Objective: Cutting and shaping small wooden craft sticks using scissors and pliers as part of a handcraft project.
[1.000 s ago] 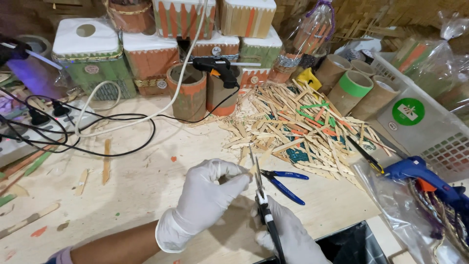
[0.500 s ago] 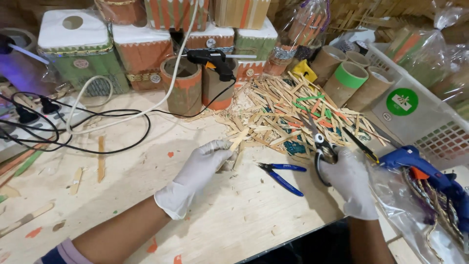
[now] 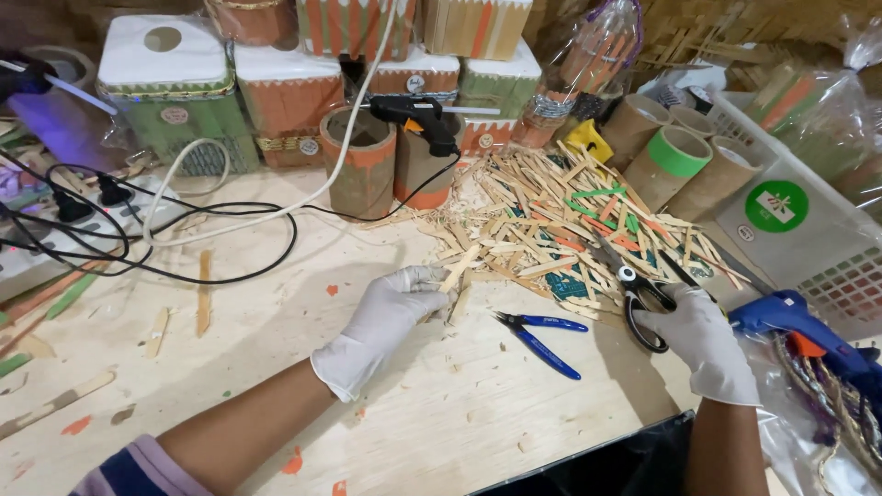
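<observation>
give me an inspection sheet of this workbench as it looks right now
surface: pale wooden table, flecked with orange paint and wood chips
job's things: wooden stick pinched in the left hand; black-handled scissors under the right hand; heap of craft sticks behind them
clutter: blue-handled pliers lying between the hands; cardboard tubes; black glue gun resting on the tubes; blue glue gun at the right; loose sticks at the left
hands: left hand gloved, closed on the stick; right hand gloved, on the scissors' handles
cables: black cables and a white cable looping to a power strip
surroundings: decorated boxes at the back; white basket at the right
</observation>
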